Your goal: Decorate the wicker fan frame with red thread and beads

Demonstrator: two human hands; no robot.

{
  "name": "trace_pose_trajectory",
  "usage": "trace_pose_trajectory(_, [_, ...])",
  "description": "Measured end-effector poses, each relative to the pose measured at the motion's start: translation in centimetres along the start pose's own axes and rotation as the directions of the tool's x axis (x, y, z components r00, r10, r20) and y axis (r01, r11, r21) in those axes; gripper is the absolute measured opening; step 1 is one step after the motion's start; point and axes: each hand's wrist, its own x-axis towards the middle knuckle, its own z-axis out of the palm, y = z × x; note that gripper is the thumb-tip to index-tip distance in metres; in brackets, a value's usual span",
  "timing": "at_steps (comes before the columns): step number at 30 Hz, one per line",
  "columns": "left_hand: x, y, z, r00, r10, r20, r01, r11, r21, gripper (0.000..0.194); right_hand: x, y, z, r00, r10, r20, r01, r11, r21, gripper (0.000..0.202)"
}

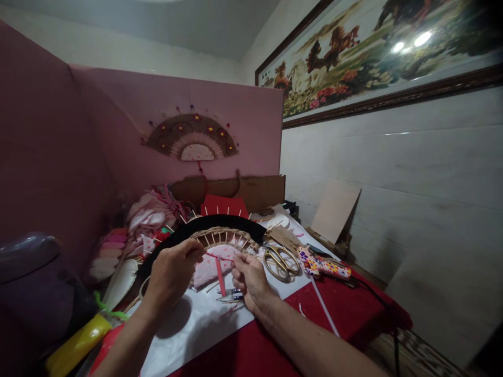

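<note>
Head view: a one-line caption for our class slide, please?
Left hand and right hand hold a red cord before a black-banded fan, scissors lying to the right.

Between the fingers of the left hand (175,269) and those of the right hand (251,277), a cord (215,256) is stretching. Behind the fingers, a fan (212,224) is lying on the table. Below the right fingers, snips (225,299) are resting on a paper sheet (168,340). To the right of the fingers, scissors (280,256) are lying, and farther right a glue gun (328,268) is resting. Left of the fingers and behind them, fabric (147,214) is sitting heaped. Well behind the fingers, a panel (251,120) is standing, a second fan (168,131) hanging on it.
</note>
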Motion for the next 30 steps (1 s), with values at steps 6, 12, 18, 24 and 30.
trace_pose_trajectory(6, [-0.7, -0.9, 0.6, 0.998, -0.052, 0.022, 0.053, 0.998, -0.044, 0.024, 0.0, -0.4, 0.0, 0.996, -0.087, -0.009, 0.087, 0.995, -0.043, 0.037])
trace_pose_trajectory(12, [-1.3, -1.3, 1.5, 0.995, -0.059, 0.075, 0.061, 0.998, -0.019, 0.026, 0.2, -0.6, -0.2, 0.985, -0.17, -0.008, 0.169, 0.98, -0.101, 0.039])
trace_pose_trajectory(18, [-2.1, -0.9, 2.6, 0.991, -0.063, 0.118, 0.048, 0.99, 0.129, 0.026, 0.2, -0.8, -0.4, 0.962, -0.274, -0.016, 0.266, 0.943, -0.199, 0.034])
trace_pose_trajectory(24, [-2.9, -1.0, 4.0, 0.991, 0.002, 0.133, -0.039, 0.962, 0.272, 0.024, 0.0, -1.2, -0.4, 0.956, -0.292, 0.021, 0.289, 0.931, -0.223, 0.033])
trace_pose_trajectory(30, [-3.3, -1.1, 5.0, 0.972, 0.07, 0.224, -0.128, 0.958, 0.256, 0.024, -0.1, -1.6, -0.6, 0.954, -0.299, 0.019, 0.295, 0.93, -0.221, 0.032])
